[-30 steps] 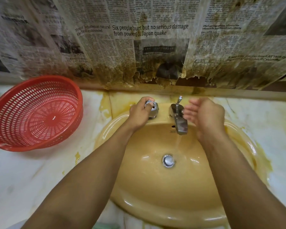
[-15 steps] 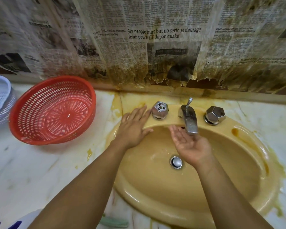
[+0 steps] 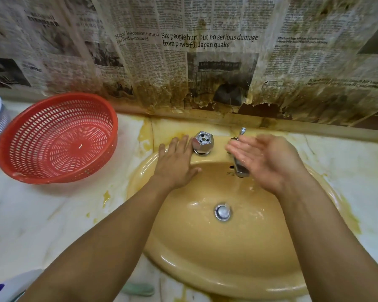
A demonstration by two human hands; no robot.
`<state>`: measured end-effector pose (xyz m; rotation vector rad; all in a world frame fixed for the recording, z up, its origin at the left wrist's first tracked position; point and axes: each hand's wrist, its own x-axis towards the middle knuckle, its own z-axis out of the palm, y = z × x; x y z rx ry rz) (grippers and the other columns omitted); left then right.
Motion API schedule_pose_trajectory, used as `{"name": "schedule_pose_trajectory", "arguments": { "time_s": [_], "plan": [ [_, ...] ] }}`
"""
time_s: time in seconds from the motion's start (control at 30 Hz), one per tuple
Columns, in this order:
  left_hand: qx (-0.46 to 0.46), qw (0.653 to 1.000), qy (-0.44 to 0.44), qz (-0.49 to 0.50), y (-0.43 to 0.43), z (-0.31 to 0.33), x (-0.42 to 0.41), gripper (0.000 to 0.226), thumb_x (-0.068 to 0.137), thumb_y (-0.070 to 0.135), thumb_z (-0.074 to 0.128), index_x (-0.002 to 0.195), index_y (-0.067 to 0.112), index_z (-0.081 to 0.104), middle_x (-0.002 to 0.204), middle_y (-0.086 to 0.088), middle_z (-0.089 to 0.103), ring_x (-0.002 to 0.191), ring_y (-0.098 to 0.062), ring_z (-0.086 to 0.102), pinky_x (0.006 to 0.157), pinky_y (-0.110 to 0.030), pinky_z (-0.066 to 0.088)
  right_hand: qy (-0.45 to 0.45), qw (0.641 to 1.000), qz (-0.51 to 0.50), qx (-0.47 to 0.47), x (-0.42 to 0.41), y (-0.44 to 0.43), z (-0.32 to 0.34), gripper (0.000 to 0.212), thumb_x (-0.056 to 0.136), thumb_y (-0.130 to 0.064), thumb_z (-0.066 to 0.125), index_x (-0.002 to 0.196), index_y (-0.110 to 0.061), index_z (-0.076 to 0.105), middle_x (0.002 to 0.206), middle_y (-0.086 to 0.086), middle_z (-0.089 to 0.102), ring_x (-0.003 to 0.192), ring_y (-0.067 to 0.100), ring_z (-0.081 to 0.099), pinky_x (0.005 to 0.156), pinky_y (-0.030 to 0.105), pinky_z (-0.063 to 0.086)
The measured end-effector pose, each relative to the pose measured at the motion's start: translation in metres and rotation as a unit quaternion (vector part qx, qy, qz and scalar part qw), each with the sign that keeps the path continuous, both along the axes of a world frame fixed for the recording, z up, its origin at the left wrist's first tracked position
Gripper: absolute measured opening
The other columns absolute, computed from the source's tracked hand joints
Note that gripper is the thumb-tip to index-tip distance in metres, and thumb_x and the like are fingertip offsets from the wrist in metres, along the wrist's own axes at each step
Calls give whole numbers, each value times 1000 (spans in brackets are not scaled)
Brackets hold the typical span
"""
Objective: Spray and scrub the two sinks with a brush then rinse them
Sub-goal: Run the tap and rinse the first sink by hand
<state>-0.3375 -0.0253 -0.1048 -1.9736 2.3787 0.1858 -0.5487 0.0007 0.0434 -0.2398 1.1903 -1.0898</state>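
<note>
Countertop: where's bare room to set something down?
Bare counter in front of the red basket, left of the sink. Another bare strip right of the sink, below the newspapered wall. Crowded: the sink's back rim, with the left hand flat beside the tap handle and the right hand cupped at the spout.

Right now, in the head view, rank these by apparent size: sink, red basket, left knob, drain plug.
1. sink
2. red basket
3. left knob and drain plug: they look about alike, so unranked.
</note>
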Motion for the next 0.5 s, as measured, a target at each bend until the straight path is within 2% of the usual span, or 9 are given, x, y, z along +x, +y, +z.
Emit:
{"name": "schedule_pose_trajectory", "arguments": {
  "time_s": [0.07,0.13,0.23,0.33,0.37,0.4,0.5],
  "plan": [
    [-3,1000,9,-15,-6,0,3,97,91,75,47,162,19,11,170,-1,8,154,-27,12,119,-54,19,15,997,59,-45,18,-11,10,34,108,-14,41,130,9,54,121,29,66,117,37,65,103,45,54],
    [-7,1000,16,-18,-7,-1,6,98,89,76,49,161,20,14,169,-1,10,153,-25,14,118,-53,21,40,993,81,-71,30,-15,12,33,108,-18,44,127,6,57,122,25,66,117,35,65,106,45,52],
    [-24,999,15,-22,-5,-1,6,96,90,75,49,160,19,16,168,-3,12,152,-26,16,117,-52,22,121,990,18,-73,24,-4,-1,32,108,-21,47,117,5,62,110,22,72,102,30,73,94,38,59],
    [-37,999,14,-23,-4,-2,6,96,90,75,48,160,18,16,167,-3,14,150,-27,19,116,-53,23,174,975,-134,-14,-1,14,-30,28,103,-16,47,102,1,68,99,18,74,76,23,74,69,27,61],
    [-38,999,13,-22,-3,-2,6,97,90,75,48,160,17,15,167,-4,15,150,-28,19,115,-54,24,175,971,-165,19,-9,19,-42,27,102,-16,45,99,-1,68,96,17,72,70,22,70,62,25,58],
    [-40,999,11,-20,-3,-4,5,97,90,75,48,160,17,15,166,-4,15,150,-28,20,115,-54,24,159,971,-172,56,-16,25,-54,28,103,-17,42,99,-2,66,96,16,69,70,20,66,62,25,56],
    [-46,999,11,-17,-2,-5,4,99,89,76,49,160,18,13,166,-4,15,149,-27,19,116,-54,23,23,980,-120,159,-18,37,-79,37,108,-25,37,102,0,62,105,16,65,87,25,63,82,35,52]
  ]
}}
